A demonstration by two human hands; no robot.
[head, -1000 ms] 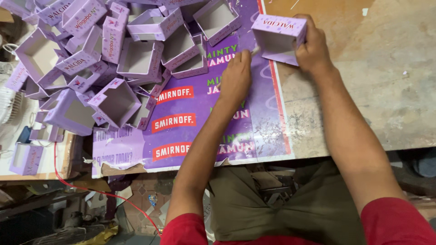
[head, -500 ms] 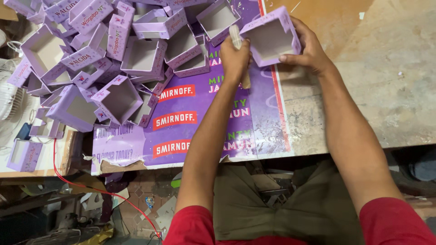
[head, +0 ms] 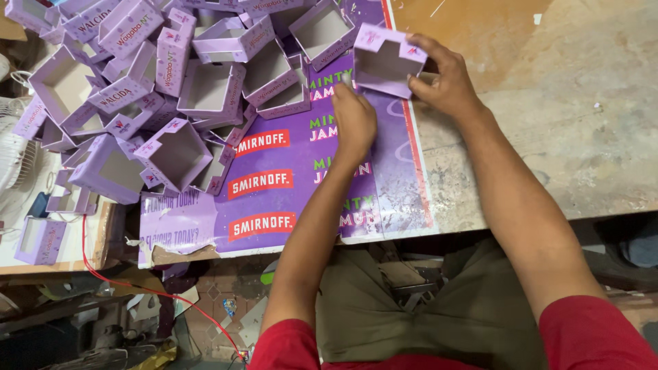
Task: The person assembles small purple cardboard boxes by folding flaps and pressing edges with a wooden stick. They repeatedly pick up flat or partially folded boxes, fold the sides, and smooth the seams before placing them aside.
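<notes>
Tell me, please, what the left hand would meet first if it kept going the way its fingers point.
The left hand points up-table, fingertips at the near wall of the open purple box that the right hand grips. That box comes first; the contact itself cannot be made out.

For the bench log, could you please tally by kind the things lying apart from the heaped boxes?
lilac boxes: 2 (held box in right hand, lone box at far left)
purple printed sheet: 1
red cable: 1
white fan: 1
Total: 5

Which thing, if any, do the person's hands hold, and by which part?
The right hand grips a small open purple cardboard box by its right wall; the left hand touches its lower-left edge.
</notes>
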